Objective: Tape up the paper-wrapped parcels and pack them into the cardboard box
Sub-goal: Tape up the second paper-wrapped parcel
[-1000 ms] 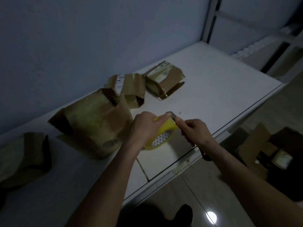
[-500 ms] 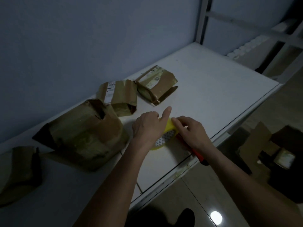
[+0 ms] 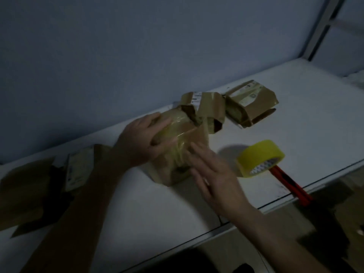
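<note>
The large paper-wrapped parcel [image 3: 181, 146] stands on the worktop [image 3: 307, 123], just left of the yellow tape roll [image 3: 260, 157]. The left hand [image 3: 141, 140] presses its top with fingers spread flat. The right hand [image 3: 212, 174], fingers straight, touches its near side. Judgement: crumpled paper, glossy tape bands, likely light but slippery. Best gripped low across opposite sides, not by loose flaps.

Motion blurs the right hand [image 3: 214, 174] reaching toward a large parcel [image 3: 183, 146]; the left forearm hides part of a dim parcel [image 3: 25, 190] cropped at the frame's left edge.
</note>
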